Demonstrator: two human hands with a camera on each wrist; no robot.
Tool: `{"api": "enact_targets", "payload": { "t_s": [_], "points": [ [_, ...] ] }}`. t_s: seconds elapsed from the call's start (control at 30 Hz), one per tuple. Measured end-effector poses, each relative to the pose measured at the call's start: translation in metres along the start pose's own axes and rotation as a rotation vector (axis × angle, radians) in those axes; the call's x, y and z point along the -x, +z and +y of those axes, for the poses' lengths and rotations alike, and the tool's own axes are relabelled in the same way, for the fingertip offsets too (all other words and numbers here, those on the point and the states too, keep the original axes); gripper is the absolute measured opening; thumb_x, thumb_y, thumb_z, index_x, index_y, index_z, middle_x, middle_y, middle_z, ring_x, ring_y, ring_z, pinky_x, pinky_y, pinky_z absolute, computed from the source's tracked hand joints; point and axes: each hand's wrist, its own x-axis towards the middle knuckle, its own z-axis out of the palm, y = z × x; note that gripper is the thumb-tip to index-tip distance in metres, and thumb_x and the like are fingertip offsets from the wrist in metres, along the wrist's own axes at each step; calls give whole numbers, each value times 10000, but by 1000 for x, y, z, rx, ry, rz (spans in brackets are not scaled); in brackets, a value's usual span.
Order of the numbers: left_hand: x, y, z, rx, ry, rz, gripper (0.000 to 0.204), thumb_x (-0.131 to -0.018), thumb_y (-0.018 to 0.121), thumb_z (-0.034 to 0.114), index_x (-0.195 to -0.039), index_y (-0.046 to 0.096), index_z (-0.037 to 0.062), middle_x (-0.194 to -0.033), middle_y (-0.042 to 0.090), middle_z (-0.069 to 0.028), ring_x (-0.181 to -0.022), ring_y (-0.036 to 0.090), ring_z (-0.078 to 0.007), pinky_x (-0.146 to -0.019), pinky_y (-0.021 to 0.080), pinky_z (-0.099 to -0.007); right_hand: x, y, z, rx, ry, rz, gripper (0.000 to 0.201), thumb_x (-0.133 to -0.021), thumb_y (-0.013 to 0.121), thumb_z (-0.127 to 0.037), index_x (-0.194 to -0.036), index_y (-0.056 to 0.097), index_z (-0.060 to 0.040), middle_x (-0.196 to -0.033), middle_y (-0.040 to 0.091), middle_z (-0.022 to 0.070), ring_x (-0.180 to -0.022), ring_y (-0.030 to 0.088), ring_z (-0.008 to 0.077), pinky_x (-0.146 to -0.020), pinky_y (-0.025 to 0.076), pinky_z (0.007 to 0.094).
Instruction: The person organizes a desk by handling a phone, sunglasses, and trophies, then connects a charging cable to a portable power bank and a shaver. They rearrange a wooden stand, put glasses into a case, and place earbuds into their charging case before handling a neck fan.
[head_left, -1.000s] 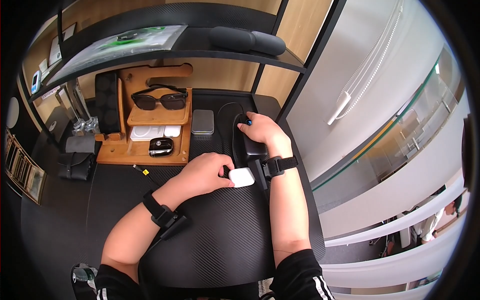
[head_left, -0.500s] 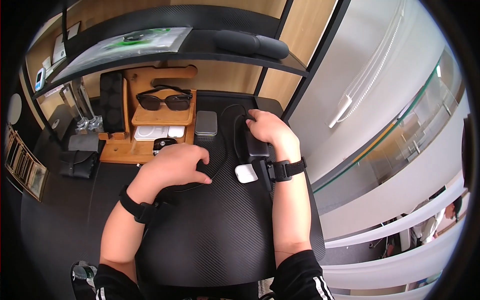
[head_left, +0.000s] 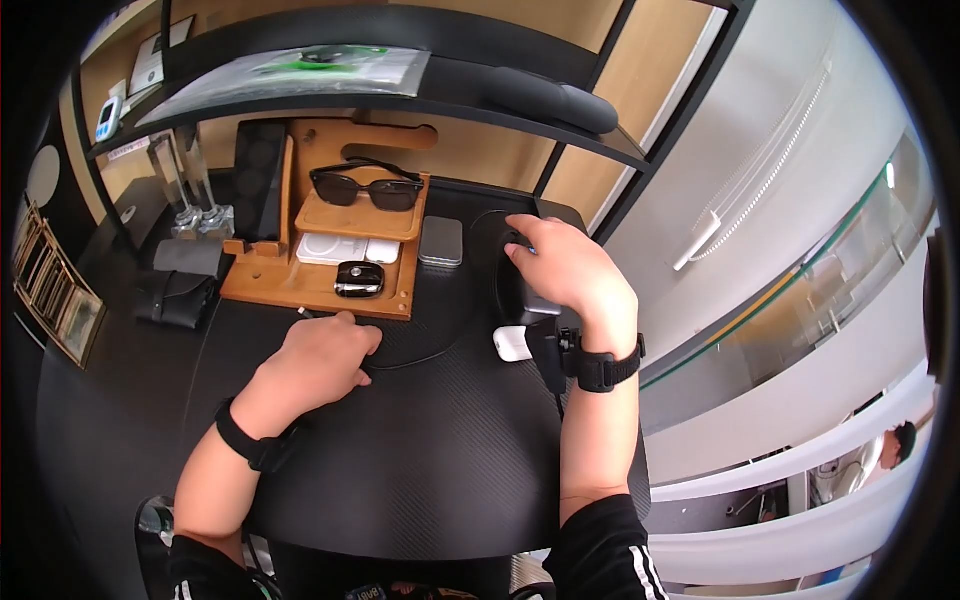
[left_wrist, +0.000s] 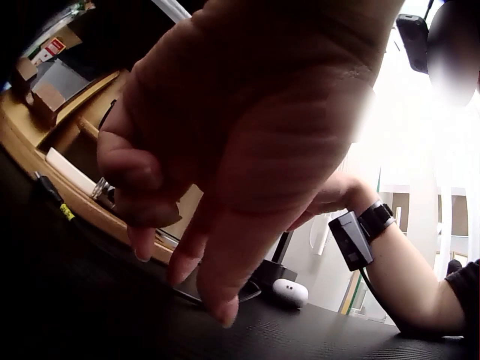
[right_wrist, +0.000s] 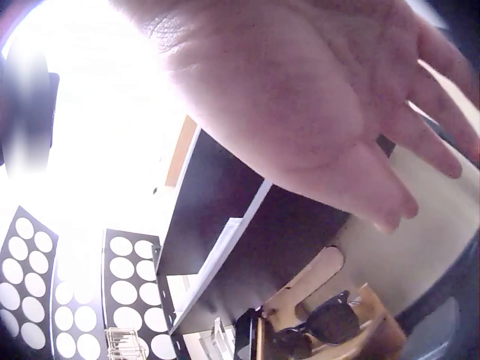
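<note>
My left hand (head_left: 322, 365) is low over the desk, its fingers angled down and loosely bent. In the left wrist view, the fingertips (left_wrist: 227, 313) are close over the desk beside a thin black cable (left_wrist: 67, 213) with a yellow tag. The cable's plug (head_left: 305, 313) lies just beyond this hand. My right hand (head_left: 580, 270) hovers over a black device (head_left: 510, 285), which it partly hides. Its fingers are extended in the right wrist view, with nothing between them. A white earbud case (head_left: 512, 343) stands against the device, near the right wrist strap.
A wooden organizer (head_left: 400, 300) holds sunglasses (head_left: 367, 190), a phone (head_left: 262, 185), a white charger (head_left: 330, 247) and a car key (head_left: 360, 280). Beside it lies a grey tin (head_left: 441, 242). A black pouch (head_left: 177, 298) lies at left. A black shelf (head_left: 460, 103) spans overhead.
My left hand has let go of the white earbud case and moved left to the cable. The right hand has risen off the black device. The head view has shifted slightly.
</note>
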Motion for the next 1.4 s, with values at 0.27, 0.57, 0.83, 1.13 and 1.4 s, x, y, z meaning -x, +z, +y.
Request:
{"api": "enact_targets", "payload": {
  "t_s": [0.27, 0.57, 0.83, 1.13, 1.4],
  "points": [
    [6, -8, -6, 153, 133, -10, 137, -811, 658, 182, -784, 588, 67, -767, 607, -103, -801, 612, -291, -698, 476, -390, 12, 14, -39, -80, -538, -127, 407, -846, 614, -186, -1220, 560, -37, -1111, 612, 194, -1043, 575, 350, -898, 465, 391],
    [16, -55, -8, 312, 98, 293, 158, -819, 650, 173, -804, 550, 52, -703, 619, -109, -701, 614, -305, -604, 442, -394, 3, 31, -66, -298, -675, -444, 232, -823, 636, -146, -1011, 619, -11, -817, 645, 160, -745, 634, 287, -669, 496, 343],
    [33, -94, -43, 466, 113, 373, 129, -810, 658, 126, -796, 632, 0, -675, 627, -107, -667, 624, -241, -614, 465, -331, -5, 26, -46, -513, -677, -299, 242, -941, 543, -213, -843, 637, -13, -653, 589, 66, -612, 543, 154, -620, 452, 287],
    [16, -56, -55, 292, 168, 336, 349, -801, 711, 291, -1021, 593, 47, -716, 621, -100, -698, 623, -273, -673, 478, -358, -8, 17, -41, -572, -540, -450, 264, -967, 524, -233, -870, 643, -18, -585, 483, 4, -563, 459, 78, -554, 404, 254],
    [-10, -41, -25, 1095, -36, 234, 350, -901, 562, 159, -1219, 456, 59, -880, 621, -77, -809, 588, -145, -665, 461, -278, -8, 23, -50, -592, -593, -421, 230, -957, 529, -201, -917, 658, -15, -644, 554, 40, -592, 525, 107, -578, 440, 267]
  ]
}}
